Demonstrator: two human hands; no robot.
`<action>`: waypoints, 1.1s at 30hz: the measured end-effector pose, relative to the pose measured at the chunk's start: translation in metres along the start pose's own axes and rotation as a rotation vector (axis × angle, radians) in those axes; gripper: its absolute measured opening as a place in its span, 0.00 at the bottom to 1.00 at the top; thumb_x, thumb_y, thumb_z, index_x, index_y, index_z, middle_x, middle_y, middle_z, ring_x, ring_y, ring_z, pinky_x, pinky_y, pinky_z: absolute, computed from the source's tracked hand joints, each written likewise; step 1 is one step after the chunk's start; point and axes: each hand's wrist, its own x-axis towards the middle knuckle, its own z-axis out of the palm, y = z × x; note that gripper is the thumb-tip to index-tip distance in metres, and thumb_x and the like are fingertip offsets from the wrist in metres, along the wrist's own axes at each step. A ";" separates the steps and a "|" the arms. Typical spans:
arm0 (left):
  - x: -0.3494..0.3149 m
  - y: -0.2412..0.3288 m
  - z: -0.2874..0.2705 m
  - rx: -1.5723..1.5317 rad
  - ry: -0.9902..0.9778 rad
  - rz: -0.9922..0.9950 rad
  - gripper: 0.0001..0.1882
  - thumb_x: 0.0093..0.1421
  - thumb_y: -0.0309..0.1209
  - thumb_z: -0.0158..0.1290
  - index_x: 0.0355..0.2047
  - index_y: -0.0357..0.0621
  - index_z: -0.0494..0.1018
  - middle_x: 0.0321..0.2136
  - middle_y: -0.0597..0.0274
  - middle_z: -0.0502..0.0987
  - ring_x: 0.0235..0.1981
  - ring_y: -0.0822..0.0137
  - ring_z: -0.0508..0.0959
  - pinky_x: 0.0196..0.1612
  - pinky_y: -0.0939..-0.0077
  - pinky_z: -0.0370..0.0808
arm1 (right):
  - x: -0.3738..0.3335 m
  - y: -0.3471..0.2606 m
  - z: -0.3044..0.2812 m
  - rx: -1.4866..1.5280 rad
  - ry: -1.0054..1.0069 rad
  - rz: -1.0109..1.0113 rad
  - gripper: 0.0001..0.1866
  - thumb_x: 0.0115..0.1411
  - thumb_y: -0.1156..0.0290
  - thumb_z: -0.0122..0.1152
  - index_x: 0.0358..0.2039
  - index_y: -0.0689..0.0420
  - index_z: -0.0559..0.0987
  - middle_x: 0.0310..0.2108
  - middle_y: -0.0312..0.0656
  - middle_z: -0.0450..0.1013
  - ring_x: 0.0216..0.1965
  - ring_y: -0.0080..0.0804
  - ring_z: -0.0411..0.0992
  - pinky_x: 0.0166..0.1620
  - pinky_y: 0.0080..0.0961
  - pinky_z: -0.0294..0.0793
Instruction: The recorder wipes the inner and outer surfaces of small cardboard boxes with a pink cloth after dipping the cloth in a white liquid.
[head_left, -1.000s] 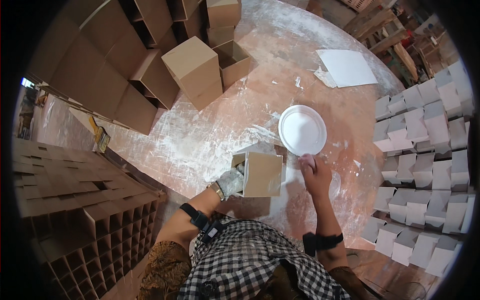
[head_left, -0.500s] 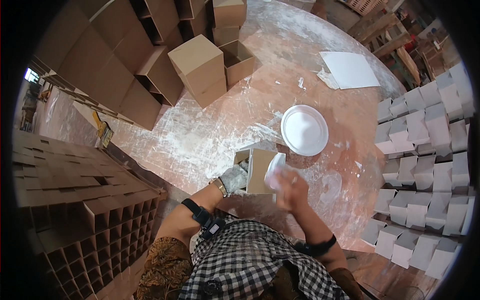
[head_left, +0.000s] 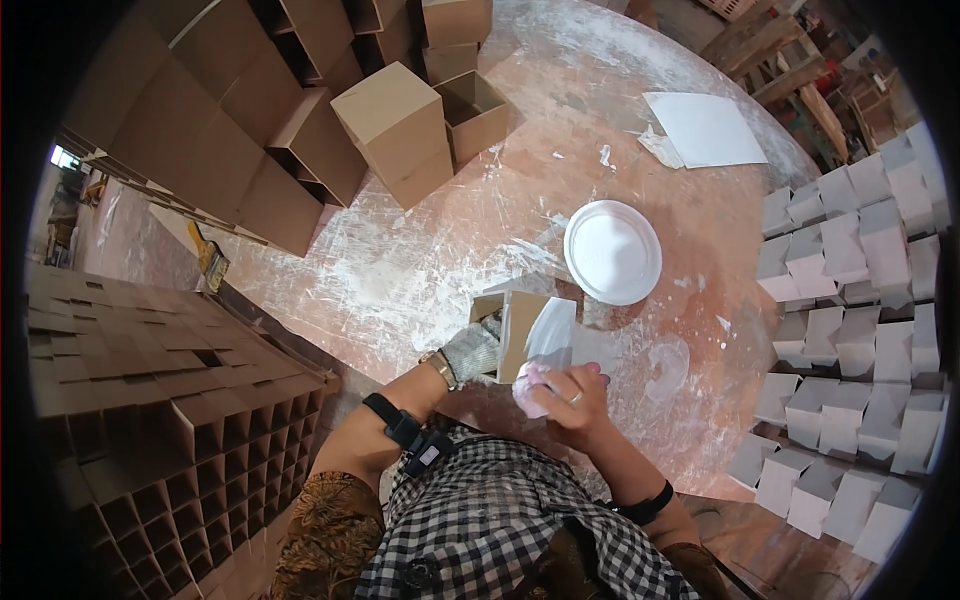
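My left hand (head_left: 470, 356), in a grey knit glove, reaches into the open side of a small brown cardboard box (head_left: 514, 335) and holds it up near me; its fingertips are hidden inside. A wet white coat covers part of the box's right-hand face, and bare brown board shows along its left. In my right hand (head_left: 582, 402) is a pinkish-white wad (head_left: 531, 391), a sponge or bunched cloth, pinched at the lower edge of that face. Beyond the box stands a round white tub (head_left: 612, 252) with white stuff in it.
White-smeared table (head_left: 400, 270) under everything. Brown boxes (head_left: 395, 135) are stacked at the far left, more (head_left: 190, 400) at the near left. White-coated boxes (head_left: 845, 330) fill the right side. A white sheet (head_left: 705, 130) lies at the back; a brush (head_left: 208, 257) rests at the left edge.
My right hand has swept down and toward me with the wad, leaving a wider white patch on the box's face. The left hand still holds the box in about the same place.
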 end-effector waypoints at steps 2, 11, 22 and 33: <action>0.002 -0.001 0.000 -0.063 -0.054 -0.062 0.19 0.53 0.35 0.48 0.43 0.37 0.71 0.43 0.43 0.71 0.43 0.54 0.73 0.45 0.65 0.70 | 0.010 0.009 -0.001 0.029 0.025 0.054 0.17 0.39 0.77 0.53 0.34 0.53 0.78 0.39 0.44 0.73 0.34 0.45 0.70 0.36 0.38 0.69; 0.009 0.007 0.010 -0.285 -0.055 -0.146 0.22 0.57 0.38 0.50 0.50 0.43 0.66 0.49 0.53 0.68 0.50 0.58 0.68 0.54 0.71 0.64 | 0.012 -0.007 0.005 0.031 -0.025 0.048 0.16 0.41 0.82 0.51 0.33 0.56 0.77 0.37 0.45 0.73 0.36 0.47 0.71 0.39 0.38 0.70; 0.011 -0.033 0.059 -0.787 0.047 -0.126 0.28 0.55 0.38 0.49 0.55 0.42 0.61 0.53 0.46 0.64 0.54 0.53 0.66 0.57 0.69 0.62 | 0.039 -0.010 0.012 -0.015 0.070 -0.010 0.18 0.40 0.80 0.53 0.34 0.52 0.79 0.40 0.42 0.72 0.38 0.42 0.71 0.35 0.35 0.68; 0.015 -0.007 0.027 -1.048 0.035 -0.253 0.29 0.53 0.36 0.51 0.54 0.37 0.60 0.54 0.45 0.63 0.56 0.56 0.63 0.58 0.69 0.60 | 0.063 0.013 0.015 -0.033 0.238 0.149 0.15 0.44 0.78 0.51 0.34 0.52 0.78 0.40 0.42 0.72 0.36 0.43 0.70 0.36 0.34 0.67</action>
